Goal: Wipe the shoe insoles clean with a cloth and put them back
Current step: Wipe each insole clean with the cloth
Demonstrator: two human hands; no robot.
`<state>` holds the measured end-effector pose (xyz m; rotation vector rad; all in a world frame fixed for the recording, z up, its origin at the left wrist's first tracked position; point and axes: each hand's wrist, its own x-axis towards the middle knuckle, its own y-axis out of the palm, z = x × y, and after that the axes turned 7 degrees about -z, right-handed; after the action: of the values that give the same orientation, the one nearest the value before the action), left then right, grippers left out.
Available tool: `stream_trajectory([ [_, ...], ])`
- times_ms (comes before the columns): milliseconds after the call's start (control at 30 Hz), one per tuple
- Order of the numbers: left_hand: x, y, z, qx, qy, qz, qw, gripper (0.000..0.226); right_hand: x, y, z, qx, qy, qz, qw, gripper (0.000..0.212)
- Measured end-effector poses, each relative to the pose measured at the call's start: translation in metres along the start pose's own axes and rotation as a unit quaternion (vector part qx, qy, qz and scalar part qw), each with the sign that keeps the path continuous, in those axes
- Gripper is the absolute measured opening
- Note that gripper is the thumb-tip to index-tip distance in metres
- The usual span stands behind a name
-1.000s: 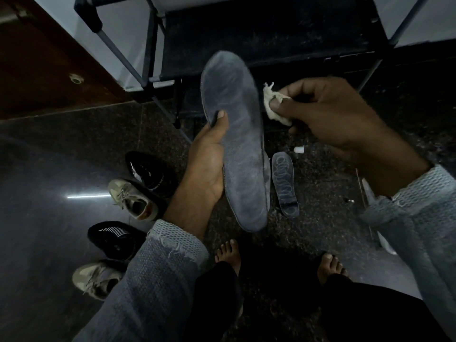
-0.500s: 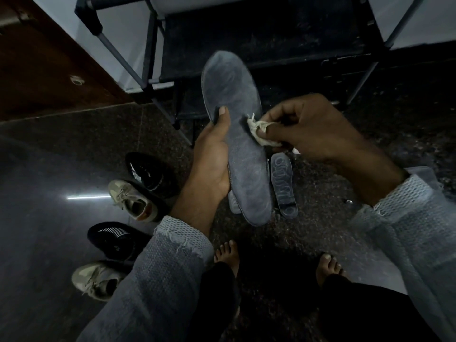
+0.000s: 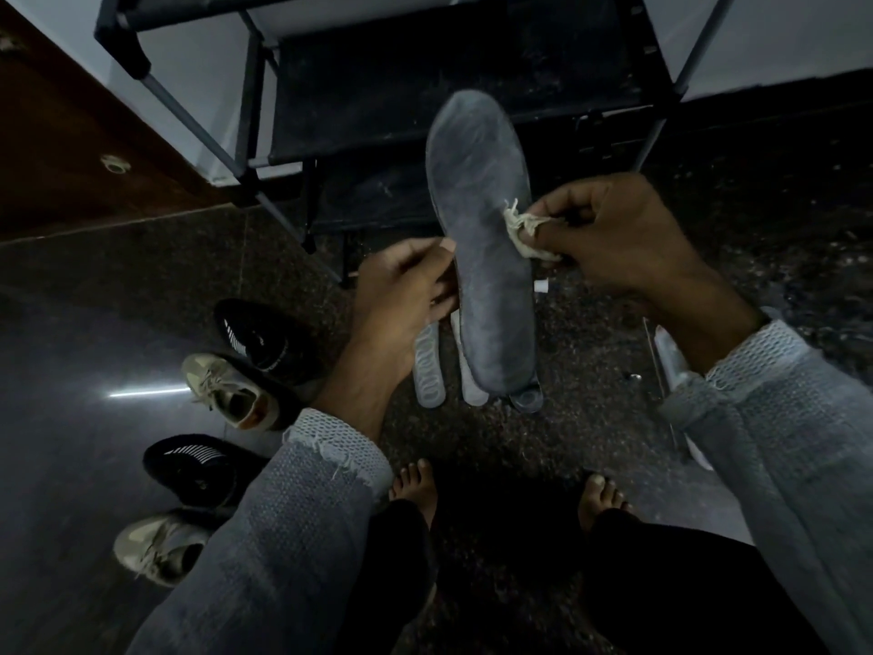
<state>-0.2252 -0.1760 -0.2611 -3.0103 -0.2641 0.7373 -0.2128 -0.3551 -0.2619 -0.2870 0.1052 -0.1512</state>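
My left hand (image 3: 401,295) grips a long grey insole (image 3: 486,238) by its left edge and holds it upright above the floor. My right hand (image 3: 619,234) pinches a small whitish cloth (image 3: 524,229) against the insole's right edge, about halfway up. Three more insoles lie on the dark floor under the held one: a ribbed pale one (image 3: 429,366), a plain pale one (image 3: 474,392) and a darker one (image 3: 528,399), each partly hidden.
Two black shoes (image 3: 264,335) (image 3: 193,465) and two beige sneakers (image 3: 231,394) (image 3: 156,548) stand in a row at the left. A black metal shoe rack (image 3: 425,68) stands ahead. A small white cap (image 3: 541,286) lies on the floor. My bare feet (image 3: 415,484) are below.
My right hand brought the cloth from beside the insole onto it and down along its right side. The insole shifted rightward, and my left hand's grip slid to its left edge.
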Motion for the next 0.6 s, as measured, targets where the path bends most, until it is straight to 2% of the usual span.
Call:
stream_trajectory([
  [200, 0.0, 0.013, 0.006, 0.004, 0.016, 0.013, 1.0, 0.009, -0.002, -0.011, -0.009, 0.007, 0.026, 0.01, 1.0, 0.011],
  [400, 0.003, 0.021, 0.011, -0.007, 0.015, 0.006, 1.0, 0.012, -0.004, -0.019, -0.016, -0.001, 0.079, 0.069, 0.995, 0.012],
  [500, 0.004, 0.025, 0.014, -0.004, 0.017, 0.007, 1.0, 0.013, -0.003, -0.022, -0.02, -0.011, 0.083, 0.05, 0.995, 0.012],
  [600, 0.006, 0.028, 0.017, 0.01, 0.014, 0.013, 1.0, 0.016, 0.0, -0.023, -0.024, -0.039, 0.051, 0.016, 0.998, 0.011],
])
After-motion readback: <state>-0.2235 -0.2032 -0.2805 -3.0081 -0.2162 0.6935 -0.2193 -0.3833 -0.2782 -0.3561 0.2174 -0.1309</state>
